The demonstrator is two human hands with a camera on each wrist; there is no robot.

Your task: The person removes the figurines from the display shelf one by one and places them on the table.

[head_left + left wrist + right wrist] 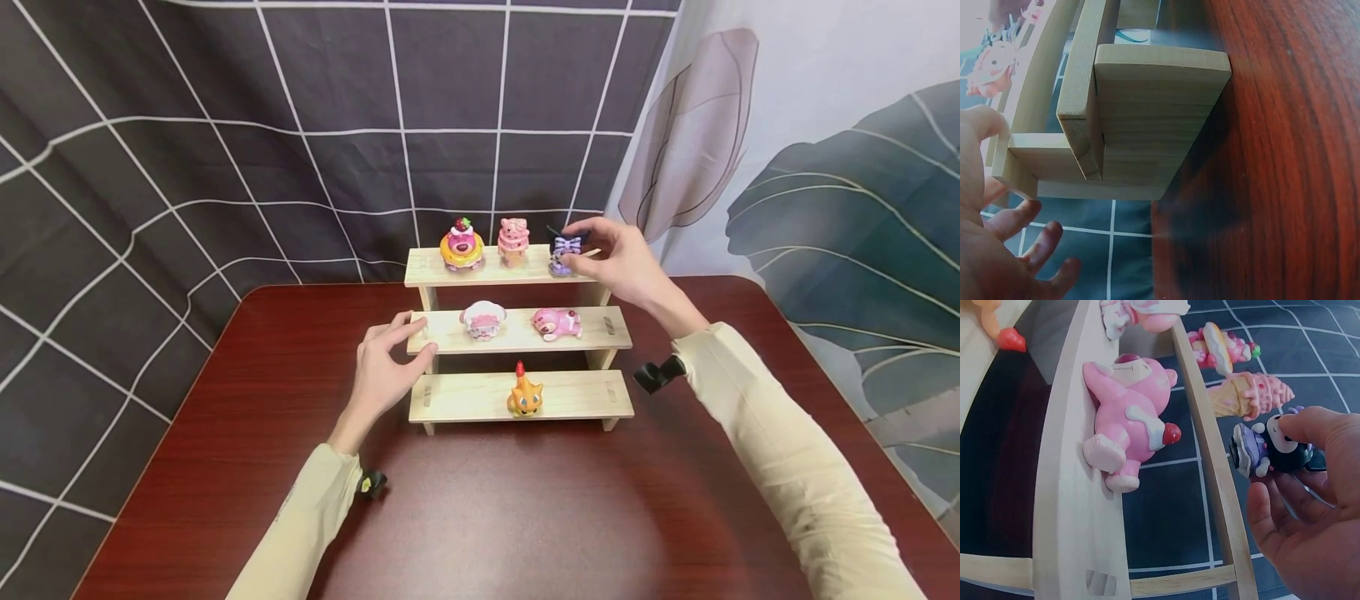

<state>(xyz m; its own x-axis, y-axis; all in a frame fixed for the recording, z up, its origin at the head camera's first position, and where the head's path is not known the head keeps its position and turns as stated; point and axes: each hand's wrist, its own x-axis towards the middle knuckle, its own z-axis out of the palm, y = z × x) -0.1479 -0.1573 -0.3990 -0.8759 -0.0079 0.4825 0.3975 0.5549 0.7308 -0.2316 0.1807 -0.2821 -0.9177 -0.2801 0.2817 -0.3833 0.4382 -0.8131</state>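
Note:
Between its thumb and fingers, my right hand pinches a black-and-purple figurine at the right end of the top shelf. In the right wrist view the figurine has a white face and a purple dress; whether its base touches the shelf I cannot tell. My left hand grips the left end of the middle shelf of a three-step wooden display stand, thumb at the front edge. Left of the held figurine, a pink ice-cream-cone figurine and a pink figurine in a yellow ring stand on the top shelf.
On the middle shelf are a white round figurine and a pink bear figurine lying down. An orange figurine with a red tip stands on the bottom shelf. Behind the dark red table hangs a dark grid-patterned curtain.

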